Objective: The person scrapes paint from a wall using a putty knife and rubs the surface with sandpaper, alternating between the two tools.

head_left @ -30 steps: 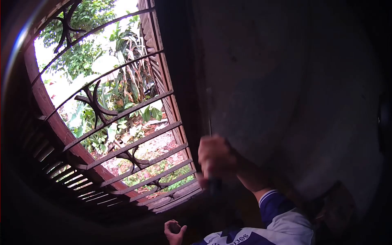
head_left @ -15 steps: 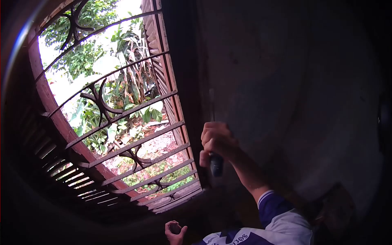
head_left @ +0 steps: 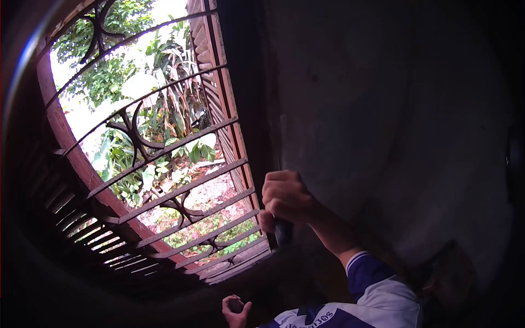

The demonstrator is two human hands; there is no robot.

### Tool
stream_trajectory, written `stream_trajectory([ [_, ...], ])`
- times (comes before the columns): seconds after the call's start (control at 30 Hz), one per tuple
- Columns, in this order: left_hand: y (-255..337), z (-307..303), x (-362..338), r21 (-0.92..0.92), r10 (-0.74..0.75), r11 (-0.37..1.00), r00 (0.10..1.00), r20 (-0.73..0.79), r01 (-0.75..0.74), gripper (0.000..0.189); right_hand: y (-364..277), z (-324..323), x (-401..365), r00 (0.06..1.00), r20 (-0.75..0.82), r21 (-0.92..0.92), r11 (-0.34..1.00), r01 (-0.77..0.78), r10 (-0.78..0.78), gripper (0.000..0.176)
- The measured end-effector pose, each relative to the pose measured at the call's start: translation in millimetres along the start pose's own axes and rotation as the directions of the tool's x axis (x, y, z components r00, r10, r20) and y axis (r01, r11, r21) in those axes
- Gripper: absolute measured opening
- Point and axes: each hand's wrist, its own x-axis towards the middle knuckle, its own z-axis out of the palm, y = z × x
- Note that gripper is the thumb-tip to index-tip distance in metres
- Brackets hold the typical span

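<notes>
My right hand (head_left: 287, 198) is closed in a fist around a dark-handled tool (head_left: 283, 232). The rounded handle end sticks out below the fist, and a thin, faint shaft or blade points up above it, beside the dark edge between window and wall. The shaft is too dim to show what kind of tool it is. Low in the view, in front of the shirt, my left hand (head_left: 236, 311) has bent fingers with the thumb standing apart. The dark patch between them looks like a shaded palm; I make out no held object.
A window with metal grille bars (head_left: 180, 145) fills the left side, with plants (head_left: 186, 109) outside. Wooden slats (head_left: 82, 229) line its lower left. On the right rises a dim, stained wall (head_left: 377, 120). A brownish shape (head_left: 451, 270), hard to make out, lies at the lower right.
My right hand has moved slightly down and left with the tool, towards the window's edge. The left hand has hardly moved.
</notes>
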Motion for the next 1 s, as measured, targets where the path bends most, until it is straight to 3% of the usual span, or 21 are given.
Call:
stream_trajectory([
  [0.03,3.3,0.9,1.2,-0.007,0.010,1.000,1.000,-0.004,-0.010,0.053,-9.8,-5.4,5.8,0.998,0.057,-0.002,0.999,0.037,-0.037,0.029],
  [0.13,8.3,2.9,5.1,-0.010,-0.003,1.000,1.000,-0.016,0.003,0.053,-30.4,-13.1,21.9,1.000,0.023,0.067,0.998,-0.017,0.015,0.031],
  [0.17,9.9,1.9,3.4,-0.003,-0.021,1.000,1.000,-0.018,0.021,0.052,-9.9,-14.2,15.9,0.999,0.013,0.098,0.995,-0.035,0.034,0.030],
  [0.27,16.6,2.4,0.9,-0.025,-0.034,0.999,0.999,0.002,0.034,0.052,17.5,-10.3,8.3,0.995,-0.093,-0.030,0.999,-0.024,0.021,0.027],
  [0.4,12.5,2.1,4.1,-0.018,-0.011,1.000,1.000,0.000,0.011,0.050,-17.4,-10.0,22.3,1.000,-0.029,0.072,0.997,-0.010,0.012,0.025],
  [0.47,7.0,-0.8,1.3,-0.104,-0.033,0.994,0.999,-0.002,0.032,0.049,12.6,-10.3,8.4,0.995,-0.054,-0.010,0.997,-0.083,0.082,0.024],
  [0.53,14.1,-1.0,-4.1,-0.066,0.009,0.998,1.000,0.006,-0.008,0.044,20.7,-5.4,2.1,0.989,-0.150,-0.177,0.984,-0.029,0.002,0.028],
  [0.57,17.1,1.1,-1.0,-0.053,0.039,0.998,0.999,0.010,-0.038,0.042,13.4,-2.6,-2.6,0.983,-0.177,-0.143,0.987,-0.076,0.050,0.026],
  [0.67,1.2,0.8,-2.6,-0.299,0.036,0.953,0.999,-0.016,-0.039,0.032,-18.0,2.8,-29.5,0.974,-0.125,0.071,0.981,-0.179,0.187,0.026],
  [0.77,-18.1,1.2,0.8,-0.435,0.086,0.900,0.991,0.100,-0.034,0.024,-72.4,15.0,-64.4,0.850,-0.128,0.169,0.856,-0.489,0.511,0.033],
  [0.8,-17.9,3.8,0.3,-0.403,0.023,0.915,0.992,0.124,0.029,0.022,-85.9,21.3,-86.6,0.787,-0.119,0.190,0.792,-0.581,0.606,0.035],
  [0.9,-11.7,15.2,-2.8,-0.309,-0.120,0.938,0.983,0.135,0.157,0.020,-127.2,45.9,-151.9,0.453,-0.125,0.193,0.469,-0.862,0.883,0.033],
  [1.0,5.9,43.4,1.7,-0.271,-0.136,0.951,0.989,0.060,0.147,0.021,-141.4,41.9,-175.1,0.215,-0.143,0.034,0.222,-0.974,0.966,0.026],
])
